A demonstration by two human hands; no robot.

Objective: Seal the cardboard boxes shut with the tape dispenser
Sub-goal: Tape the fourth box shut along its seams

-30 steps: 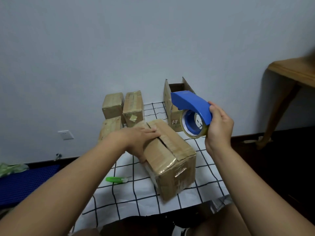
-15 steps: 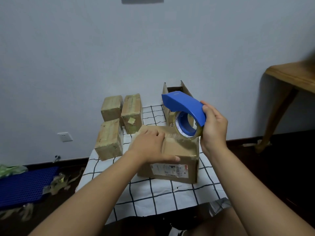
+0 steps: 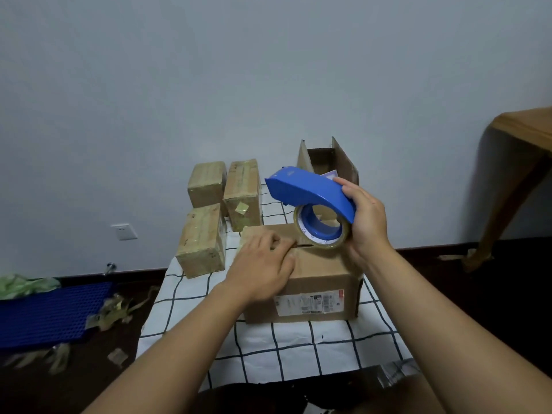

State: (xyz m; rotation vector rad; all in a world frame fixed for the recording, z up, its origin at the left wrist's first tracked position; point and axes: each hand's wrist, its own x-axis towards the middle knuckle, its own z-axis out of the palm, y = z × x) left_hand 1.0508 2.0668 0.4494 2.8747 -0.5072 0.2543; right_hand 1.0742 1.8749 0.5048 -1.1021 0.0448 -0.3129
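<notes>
A: Which step is this, would you say?

B: The set-up for a seam, I think. The near cardboard box (image 3: 301, 276) sits on the checked cloth (image 3: 268, 339) with its label facing the person. Its top flaps are folded down, but a dark slit still shows between them, so it looks untaped along that seam.

A: And the hands?

B: The left hand (image 3: 263, 265) lies on the left part of the box top, fingers fairly straight and pressing the flaps flat; it grips nothing. The right hand (image 3: 366, 221) has its fingers and thumb wrapped round the rear of the blue tape dispenser (image 3: 310, 194), holding it just above the right part of the box top. The tape roll (image 3: 321, 230) hangs close over the slit; whether it touches the cardboard I cannot tell.

A: What about the other boxes?

B: Beyond the near box, to its left, stand three small taped boxes (image 3: 201, 243), which look done. Directly behind it is an open box (image 3: 328, 162) with its flaps upright, so that one still waits.

A: So the next move?

B: In my judgement, the dispenser's front edge has to come down at one end of the slit, stick the tape end there, then draw along the seam while the left hand keeps the flaps level and shifts out of the tape's path.

A: Any risk?

B: If the flaps spring up, the tape may wrinkle or miss the seam.
</notes>
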